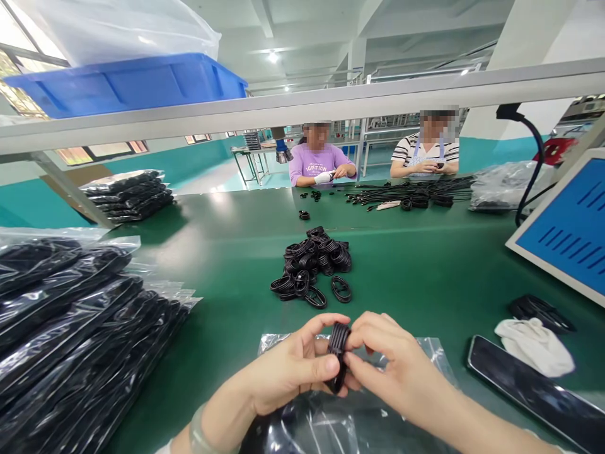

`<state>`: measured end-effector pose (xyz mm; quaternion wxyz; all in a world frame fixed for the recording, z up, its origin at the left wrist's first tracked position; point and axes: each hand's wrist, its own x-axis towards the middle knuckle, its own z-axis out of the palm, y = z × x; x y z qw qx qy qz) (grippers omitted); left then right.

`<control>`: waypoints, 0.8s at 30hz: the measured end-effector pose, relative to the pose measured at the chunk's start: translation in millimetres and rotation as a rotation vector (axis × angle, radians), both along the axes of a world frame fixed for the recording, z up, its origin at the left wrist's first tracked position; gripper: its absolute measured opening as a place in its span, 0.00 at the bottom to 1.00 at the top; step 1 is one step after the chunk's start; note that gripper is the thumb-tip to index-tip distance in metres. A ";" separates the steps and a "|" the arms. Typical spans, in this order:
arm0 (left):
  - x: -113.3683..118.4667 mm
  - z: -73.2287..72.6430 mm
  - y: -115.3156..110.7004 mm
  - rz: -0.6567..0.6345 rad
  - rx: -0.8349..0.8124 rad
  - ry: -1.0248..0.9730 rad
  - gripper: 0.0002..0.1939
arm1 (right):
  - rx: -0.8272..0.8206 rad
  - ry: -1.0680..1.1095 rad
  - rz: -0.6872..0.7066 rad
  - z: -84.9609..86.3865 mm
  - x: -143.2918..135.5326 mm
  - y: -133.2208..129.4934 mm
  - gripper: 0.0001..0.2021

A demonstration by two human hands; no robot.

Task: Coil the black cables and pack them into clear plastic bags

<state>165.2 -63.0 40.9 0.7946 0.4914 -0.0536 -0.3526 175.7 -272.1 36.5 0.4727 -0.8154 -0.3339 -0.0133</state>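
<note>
Between my two hands, above a clear plastic bag [326, 435], is a coiled black cable [339, 340]. My left hand [297, 362] grips the coil from the left, thumb across its front and fingers curled round the top and back. From the right, my right hand [392, 359] pinches the coil's edge with thumb and fingertips. Dark contents show through the bag, partly covered by my wrists. Just beyond my hands lies a heap of similar coiled black cables [314, 255], with a few loose coils at its near side.
Filled bags [70, 340] are stacked at left, with another stack [127, 195] behind. A phone [534, 384], white cloth [536, 347] and blue-panelled box [567, 221] are at right. A shelf bar [302, 110] carrying a blue bin [127, 85] crosses above. Two people work opposite beside loose cables [411, 192].
</note>
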 end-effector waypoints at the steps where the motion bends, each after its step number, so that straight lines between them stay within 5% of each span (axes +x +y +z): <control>1: -0.5 -0.2 -0.6 0.005 0.003 -0.005 0.29 | -0.010 -0.078 0.000 -1.7 -0.1 0.7 0.06; 10: -3.8 6.1 -5.2 0.038 0.000 0.060 0.27 | -0.245 -0.943 -0.101 -11.5 -3.7 -8.2 0.10; 20: 1.7 5.2 4.3 -0.008 -0.055 0.017 0.29 | -0.210 -1.066 -0.117 -14.3 5.1 -7.1 0.10; 24: 2.6 2.2 7.3 -0.041 0.233 -0.121 0.38 | -0.266 -0.917 -0.164 -7.6 28.9 -21.5 0.08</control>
